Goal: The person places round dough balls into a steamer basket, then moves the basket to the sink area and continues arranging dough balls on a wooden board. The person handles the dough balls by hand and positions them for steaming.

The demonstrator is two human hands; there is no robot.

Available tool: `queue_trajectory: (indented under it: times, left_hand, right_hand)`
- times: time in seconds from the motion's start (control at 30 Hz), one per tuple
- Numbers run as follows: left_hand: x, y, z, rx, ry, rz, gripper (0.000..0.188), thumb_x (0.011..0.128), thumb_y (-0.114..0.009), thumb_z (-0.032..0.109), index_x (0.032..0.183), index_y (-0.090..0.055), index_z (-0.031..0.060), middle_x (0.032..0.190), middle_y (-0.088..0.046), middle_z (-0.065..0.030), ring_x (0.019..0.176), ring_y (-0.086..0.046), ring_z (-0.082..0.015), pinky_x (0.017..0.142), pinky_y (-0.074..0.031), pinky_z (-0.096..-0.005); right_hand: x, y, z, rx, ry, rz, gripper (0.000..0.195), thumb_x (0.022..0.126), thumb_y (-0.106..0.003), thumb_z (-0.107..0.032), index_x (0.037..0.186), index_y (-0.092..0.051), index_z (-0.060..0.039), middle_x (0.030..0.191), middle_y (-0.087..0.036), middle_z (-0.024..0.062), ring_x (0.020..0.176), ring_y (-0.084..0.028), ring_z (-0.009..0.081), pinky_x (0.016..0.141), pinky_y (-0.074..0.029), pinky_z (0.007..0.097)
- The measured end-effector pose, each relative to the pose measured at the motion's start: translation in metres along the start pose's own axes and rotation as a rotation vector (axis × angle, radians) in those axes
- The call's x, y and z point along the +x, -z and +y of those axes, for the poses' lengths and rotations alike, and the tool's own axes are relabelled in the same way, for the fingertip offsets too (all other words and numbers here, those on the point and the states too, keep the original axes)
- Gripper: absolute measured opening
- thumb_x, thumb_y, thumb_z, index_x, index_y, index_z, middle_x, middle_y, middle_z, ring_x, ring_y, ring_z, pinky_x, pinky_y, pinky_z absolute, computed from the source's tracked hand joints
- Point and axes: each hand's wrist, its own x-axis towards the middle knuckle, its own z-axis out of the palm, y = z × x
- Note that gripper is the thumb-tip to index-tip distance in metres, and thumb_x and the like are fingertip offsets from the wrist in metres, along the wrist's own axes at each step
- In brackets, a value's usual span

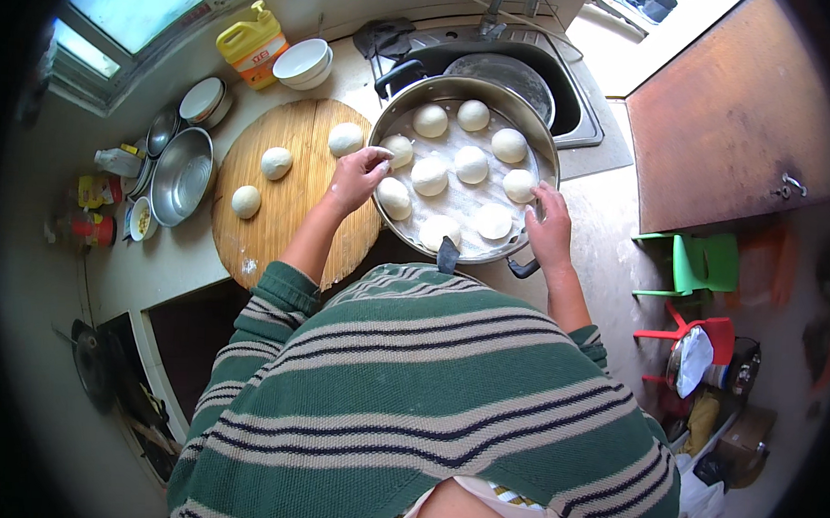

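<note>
A round metal steamer pan (557,150) with black handles sits in front of me, partly over the sink's edge. Several white dough balls (429,176) rest apart on its pale liner cloth (459,209). My left hand (359,177) reaches over the pan's left rim, fingertips at a dough ball (399,149) near that side. At the right rim, my right hand (550,223) has its fingers by another dough ball (519,186); whether they touch it is unclear. Three more dough balls (276,163) lie on the round wooden board (306,212) to the left. Flour marks my fingers.
Behind the pan is a sink (574,120) holding a large round lid or pan (506,72). Metal basins (182,179), white bowls (302,63) and a yellow jug (253,43) line the counter. Right stand a brown door (734,113), a green chair (706,261) and a red chair (717,338).
</note>
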Motion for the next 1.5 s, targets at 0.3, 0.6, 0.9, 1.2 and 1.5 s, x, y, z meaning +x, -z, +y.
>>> queue_trajectory:
  times: [0.3,0.6,0.9,1.2,1.5]
  left_hand:
    - [0.003,-0.001,-0.006,0.068,-0.07,0.037,0.016,0.085,-0.056,0.008,0.097,-0.06,-0.0003,0.078,-0.063,-0.0041,0.071,-0.059,-0.0086,0.066,-0.048,-0.0219]
    - [0.007,-0.002,-0.01,0.19,-0.218,0.068,0.016,0.082,-0.058,0.007,0.096,-0.061,-0.0007,0.074,-0.062,-0.0052,0.066,-0.057,-0.0079,0.062,-0.048,-0.0224]
    - [0.0,-0.002,-0.016,0.145,-0.269,0.091,0.016,0.08,-0.06,0.005,0.095,-0.061,0.0,0.073,-0.061,-0.0063,0.063,-0.055,-0.0096,0.061,-0.046,-0.0231]
    - [0.009,0.006,0.015,0.554,-0.379,-0.095,0.016,0.078,-0.058,0.008,0.092,-0.061,0.0006,0.082,-0.063,-0.0129,0.074,-0.06,-0.0256,0.067,-0.048,-0.0325]
    - [0.015,-0.003,0.046,0.966,-0.408,-0.162,0.015,0.074,-0.059,0.018,0.078,-0.06,0.0041,0.085,-0.063,-0.0125,0.08,-0.059,-0.031,0.07,-0.046,-0.0406]
  right_hand:
    - [-0.011,0.004,0.036,-0.216,-0.151,0.13,0.052,0.071,-0.061,-0.006,0.121,-0.045,-0.0032,0.127,-0.041,0.0184,0.12,-0.036,0.033,0.101,-0.029,0.0396]
    - [-0.03,-0.023,0.047,-0.04,-0.269,0.062,0.05,0.084,-0.052,-0.02,0.126,-0.036,0.002,0.123,-0.043,0.0233,0.115,-0.042,0.0364,0.097,-0.034,0.0403]
    - [-0.03,-0.025,0.04,-0.058,-0.344,0.032,0.045,0.085,-0.05,-0.025,0.12,-0.042,0.0023,0.112,-0.051,0.0232,0.103,-0.05,0.0373,0.088,-0.041,0.0423]
    - [-0.022,-0.024,0.045,-0.054,-0.309,0.045,0.039,0.085,-0.051,-0.024,0.114,-0.045,0.0006,0.103,-0.055,0.0209,0.095,-0.054,0.0364,0.08,-0.043,0.0429]
    - [-0.018,-0.023,0.035,-0.059,-0.321,0.078,0.037,0.084,-0.051,-0.024,0.112,-0.046,-0.0009,0.101,-0.055,0.0211,0.095,-0.053,0.037,0.081,-0.043,0.0437]
